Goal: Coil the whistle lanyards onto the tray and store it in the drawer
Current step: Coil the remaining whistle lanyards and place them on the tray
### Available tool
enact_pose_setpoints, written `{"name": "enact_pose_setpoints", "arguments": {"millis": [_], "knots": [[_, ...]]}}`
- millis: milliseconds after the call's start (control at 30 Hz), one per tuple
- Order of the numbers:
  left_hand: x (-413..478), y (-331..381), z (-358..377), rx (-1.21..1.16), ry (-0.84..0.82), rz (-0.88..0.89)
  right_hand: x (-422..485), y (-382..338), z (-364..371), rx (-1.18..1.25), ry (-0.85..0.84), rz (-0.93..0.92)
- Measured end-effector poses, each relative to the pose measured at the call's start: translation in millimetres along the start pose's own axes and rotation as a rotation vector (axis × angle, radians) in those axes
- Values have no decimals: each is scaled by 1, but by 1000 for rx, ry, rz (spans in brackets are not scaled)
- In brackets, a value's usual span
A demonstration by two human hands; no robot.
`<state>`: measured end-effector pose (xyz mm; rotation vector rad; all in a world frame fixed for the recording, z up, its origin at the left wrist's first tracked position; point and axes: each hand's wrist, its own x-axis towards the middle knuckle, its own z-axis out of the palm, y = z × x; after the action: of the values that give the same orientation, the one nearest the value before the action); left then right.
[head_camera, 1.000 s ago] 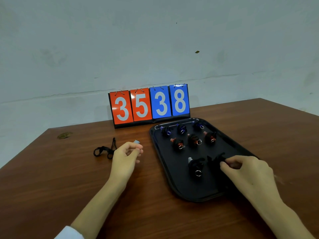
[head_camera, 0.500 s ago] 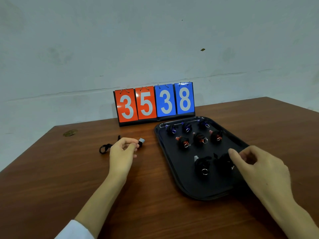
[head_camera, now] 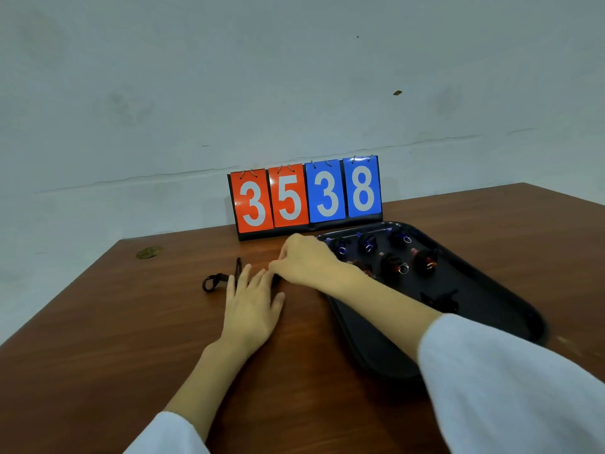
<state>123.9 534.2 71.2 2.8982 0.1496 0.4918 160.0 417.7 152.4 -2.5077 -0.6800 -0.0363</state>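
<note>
Two hands: both at mid-frame over the brown worktop (head_camera: 131, 355), just left of the black tray (head_camera: 491, 290).
left hand (head_camera: 252, 303): flat, fingers straight and slightly apart, lying on the loose lanyard (head_camera: 214, 281), whose loop shows left of it.
right hand (head_camera: 307, 260): stretched across from the right, fingers curled together by the left fingertips; whether they pinch the cord, I cannot tell.
tray: right of centre, carrying coiled lanyards (head_camera: 391, 262) in rows.
scoreboard (head_camera: 304, 198): upright behind, reading 35 and 38.
</note>
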Motion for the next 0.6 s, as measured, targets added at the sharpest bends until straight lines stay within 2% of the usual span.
{"name": "enact_pose_setpoints", "arguments": {"millis": [100, 200, 267, 367, 433, 500, 600], "knots": [[0, -2, 1, -56, 70, 11, 19, -5, 13, -204, -2, -6], [-2, 0, -2, -153, 157, 28, 25, -3, 20, -209, 33, 20], [-2, 0, -4, -241, 200, -5, 20, -1, 22, -73, 55, 48], [-4, 6, -14, -474, 347, -148, 7, 4, 19, 239, 98, 138], [-6, 15, -22, -601, 422, -187, -2, 4, 13, 526, 8, 216], [-11, 24, -28, -656, 450, -113, -11, 1, 7, 797, -118, 280], [-15, 31, -31, -647, 460, 5, -21, 2, 4, 881, -45, 240]]}}
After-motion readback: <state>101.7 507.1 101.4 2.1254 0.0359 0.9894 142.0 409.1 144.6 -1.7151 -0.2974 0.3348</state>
